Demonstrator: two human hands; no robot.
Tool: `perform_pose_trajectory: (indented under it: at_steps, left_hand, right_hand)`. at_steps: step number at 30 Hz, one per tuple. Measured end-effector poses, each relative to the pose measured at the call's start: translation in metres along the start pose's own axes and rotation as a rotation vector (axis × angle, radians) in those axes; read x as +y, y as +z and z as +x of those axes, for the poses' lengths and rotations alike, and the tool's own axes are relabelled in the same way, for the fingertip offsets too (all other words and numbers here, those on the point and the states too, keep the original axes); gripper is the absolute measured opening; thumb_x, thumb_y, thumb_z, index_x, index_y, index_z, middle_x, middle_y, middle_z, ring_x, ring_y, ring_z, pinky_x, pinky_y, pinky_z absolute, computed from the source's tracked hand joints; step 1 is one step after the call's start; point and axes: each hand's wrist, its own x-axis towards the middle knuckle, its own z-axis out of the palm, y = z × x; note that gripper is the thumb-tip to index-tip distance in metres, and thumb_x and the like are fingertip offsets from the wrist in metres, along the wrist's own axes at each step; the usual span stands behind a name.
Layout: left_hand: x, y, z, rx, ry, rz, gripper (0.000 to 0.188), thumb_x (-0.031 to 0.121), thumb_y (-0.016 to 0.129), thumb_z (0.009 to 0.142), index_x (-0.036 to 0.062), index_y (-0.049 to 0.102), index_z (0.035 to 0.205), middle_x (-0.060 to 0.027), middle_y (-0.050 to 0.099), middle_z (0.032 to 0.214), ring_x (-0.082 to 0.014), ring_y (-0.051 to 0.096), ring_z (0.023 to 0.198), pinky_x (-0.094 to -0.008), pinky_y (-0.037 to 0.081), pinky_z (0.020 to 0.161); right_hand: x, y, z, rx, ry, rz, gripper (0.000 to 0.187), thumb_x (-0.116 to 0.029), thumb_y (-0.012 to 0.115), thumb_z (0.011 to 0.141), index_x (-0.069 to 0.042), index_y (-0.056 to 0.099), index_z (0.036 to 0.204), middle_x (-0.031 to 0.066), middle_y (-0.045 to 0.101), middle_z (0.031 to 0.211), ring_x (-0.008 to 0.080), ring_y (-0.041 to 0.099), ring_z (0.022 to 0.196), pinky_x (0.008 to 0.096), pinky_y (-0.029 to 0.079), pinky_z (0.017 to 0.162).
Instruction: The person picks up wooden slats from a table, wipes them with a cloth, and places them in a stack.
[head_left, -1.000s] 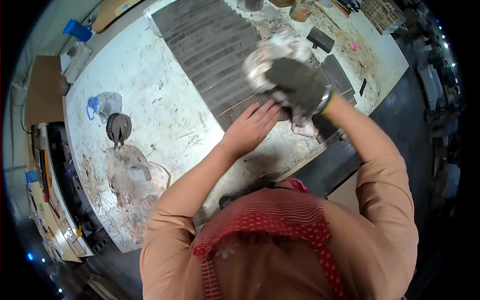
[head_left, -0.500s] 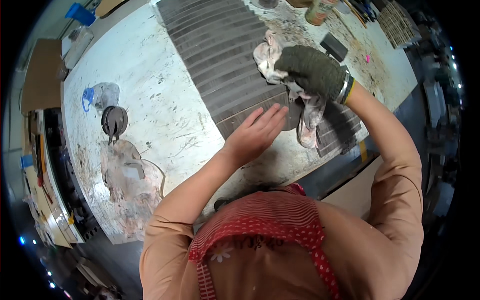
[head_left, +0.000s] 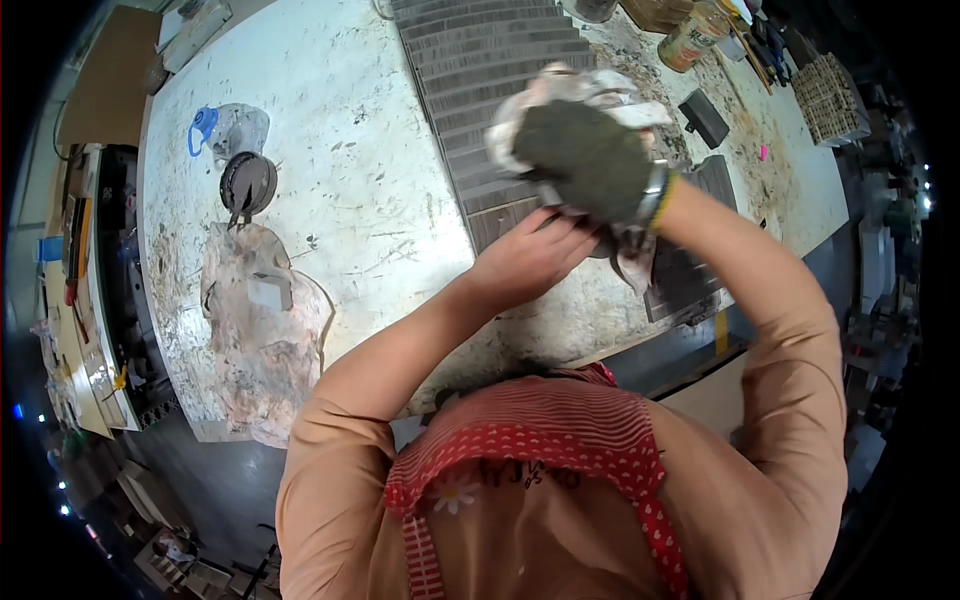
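My right hand [head_left: 585, 160] wears a dark green glove and is closed on a crumpled pale rag [head_left: 555, 90], lifted above a long grey ribbed panel [head_left: 480, 60] that lies on the white workbench [head_left: 340, 180]. My bare left hand [head_left: 525, 260] reaches up beneath the gloved hand, its fingers at the rag's hanging end and the glove's cuff. A strip of rag dangles under my right wrist. Whether the left fingers pinch the rag or only touch it is hidden.
A stained cloth [head_left: 260, 330] lies at the bench's near left. Behind it sit a round dark disc [head_left: 247, 183] and a clear bag with a blue piece [head_left: 225, 128]. A tin can [head_left: 690, 38], a black block [head_left: 703, 118] and a woven basket [head_left: 835, 95] stand at the far right.
My right hand has lifted the rag up off the ribbed panel toward me. My left hand has left the panel's edge and risen to meet the gloved hand from below.
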Motion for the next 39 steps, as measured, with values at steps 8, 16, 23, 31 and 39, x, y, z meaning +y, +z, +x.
perform_pose_trajectory:
  at_steps: [8, 16, 23, 31, 39]
  left_hand:
    - [-0.001, -0.002, 0.001, 0.022, 0.01, 0.012, 0.038, 0.021, 0.053, 0.087, 0.0096, 0.059, 0.123, -0.003, 0.06, 0.12, -0.0164, 0.053, 0.117, -0.0373, 0.036, 0.106]
    - [0.002, 0.019, -0.011, -0.08, -0.025, -0.159, 0.033, 0.019, 0.053, 0.088, 0.0111, 0.062, 0.118, -0.0062, 0.061, 0.122, -0.0169, 0.053, 0.118, -0.0373, 0.037, 0.104]
    - [0.002, 0.012, -0.003, 0.059, -0.008, -0.073, 0.031, 0.02, 0.052, 0.087, 0.0102, 0.062, 0.114, -0.0069, 0.059, 0.124, -0.0202, 0.051, 0.121, -0.0407, 0.034, 0.108]
    - [-0.001, 0.014, 0.001, 0.054, 0.028, -0.076, 0.035, 0.022, 0.051, 0.088, 0.0096, 0.06, 0.119, -0.0077, 0.059, 0.124, -0.0225, 0.05, 0.121, -0.0408, 0.031, 0.109]
    - [0.007, 0.025, -0.009, -0.001, -0.031, -0.002, 0.036, 0.022, 0.051, 0.088, 0.0081, 0.059, 0.121, -0.0109, 0.055, 0.13, -0.0247, 0.046, 0.127, -0.0446, 0.031, 0.109]
  right_hand:
    - [0.015, -0.008, -0.014, 0.043, 0.096, 0.051, 0.023, -0.014, 0.068, 0.077, -0.006, 0.067, 0.099, 0.0131, 0.065, 0.106, 0.0306, 0.061, 0.1, 0.0407, 0.048, 0.091]
    - [-0.035, 0.01, 0.032, 0.077, 0.057, 0.098, 0.028, -0.015, 0.063, 0.081, -0.009, 0.066, 0.108, 0.013, 0.065, 0.104, 0.0309, 0.061, 0.097, 0.0411, 0.046, 0.092]
    - [-0.018, 0.001, 0.009, -0.053, 0.128, 0.008, 0.03, -0.011, 0.063, 0.078, -0.007, 0.065, 0.107, 0.0149, 0.064, 0.107, 0.0305, 0.061, 0.1, 0.0399, 0.047, 0.093]
    - [0.009, 0.008, -0.019, 0.063, 0.028, -0.142, 0.033, -0.016, 0.067, 0.075, -0.009, 0.067, 0.107, 0.0131, 0.063, 0.11, 0.0314, 0.061, 0.101, 0.0428, 0.047, 0.091]
    - [-0.041, 0.013, 0.027, 0.111, -0.03, -0.004, 0.026, -0.015, 0.067, 0.075, -0.007, 0.063, 0.099, 0.014, 0.063, 0.101, 0.031, 0.062, 0.095, 0.0421, 0.048, 0.086]
